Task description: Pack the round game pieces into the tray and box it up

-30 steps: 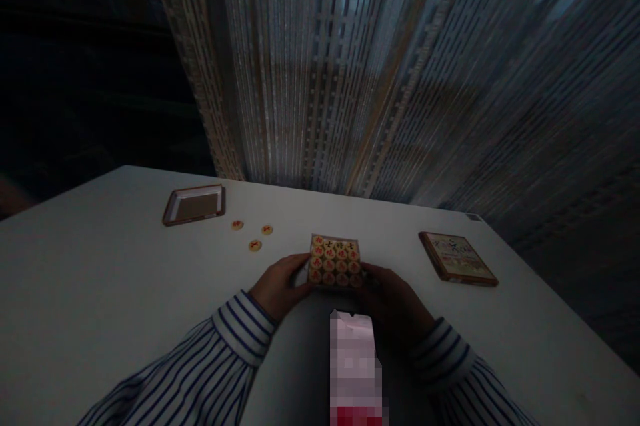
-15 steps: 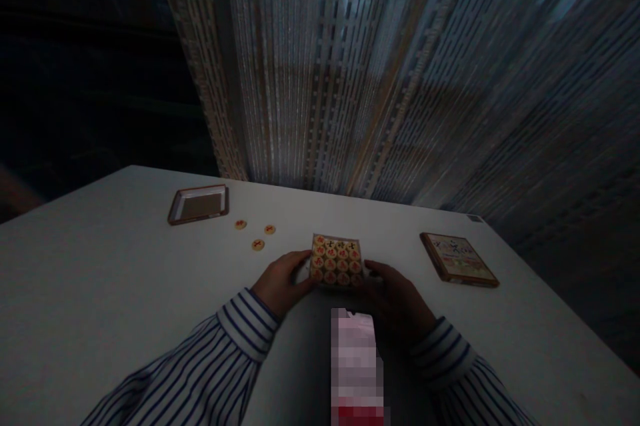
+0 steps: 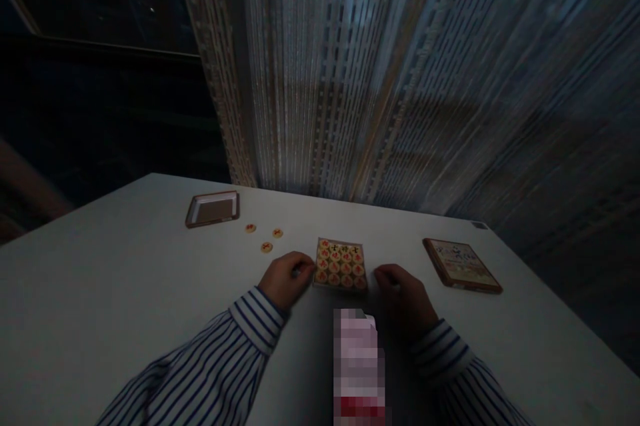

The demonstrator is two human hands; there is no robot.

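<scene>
A small square box (image 3: 365, 265) of round Chinese chess pieces (image 3: 346, 267) lies on the white table, its pieces packed in rows with red and a few black characters up. By its left edge is my left hand (image 3: 285, 281), thumb and fingertips drawn together; whether they touch the box I cannot tell. My right hand (image 3: 406, 299) rests with curled fingers just off the box's right side, a small gap between. Left of the box lie three loose chess pieces (image 3: 267, 247) with red marks.
At the back left sits a shallow, brown-rimmed open tray or lid (image 3: 213, 211). A flat brown case with a printed cover (image 3: 461, 263) lies on the right. String curtains (image 3: 340, 79) hang behind the table (image 3: 175, 293). A pixelated pink and red patch (image 3: 359, 359) covers the near centre.
Both hands have let go of the box's sides, and their fingers have curled in. The right hand has drawn slightly away. My view has shifted a little; the loose pieces look unmoved.
</scene>
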